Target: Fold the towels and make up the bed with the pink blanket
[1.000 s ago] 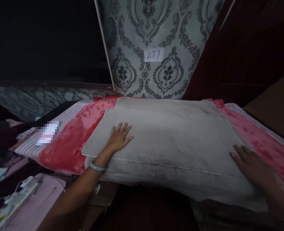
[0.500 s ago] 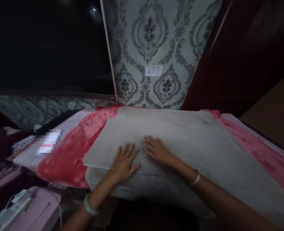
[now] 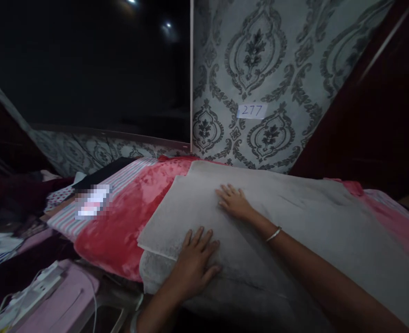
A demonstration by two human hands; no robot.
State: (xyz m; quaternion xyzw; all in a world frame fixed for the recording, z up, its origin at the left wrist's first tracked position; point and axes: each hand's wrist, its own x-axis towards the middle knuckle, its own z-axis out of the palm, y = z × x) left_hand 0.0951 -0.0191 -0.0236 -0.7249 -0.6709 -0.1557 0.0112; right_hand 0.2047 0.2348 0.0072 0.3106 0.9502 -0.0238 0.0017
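On the head view, folded grey plush cloth (image 3: 287, 222) lay flat on a red velvety blanket (image 3: 128, 217), long axis running left-right, near edge toward the person. Left hand (image 3: 193, 261) rested flat, fingers spread, gripping nothing, on the near-left corner, just beside the fold edge. Right hand (image 3: 234, 202), also flat and splayed, sat farther in toward the patterned grey wallpaper (image 3: 277, 69). Left hand was nearer that corner.
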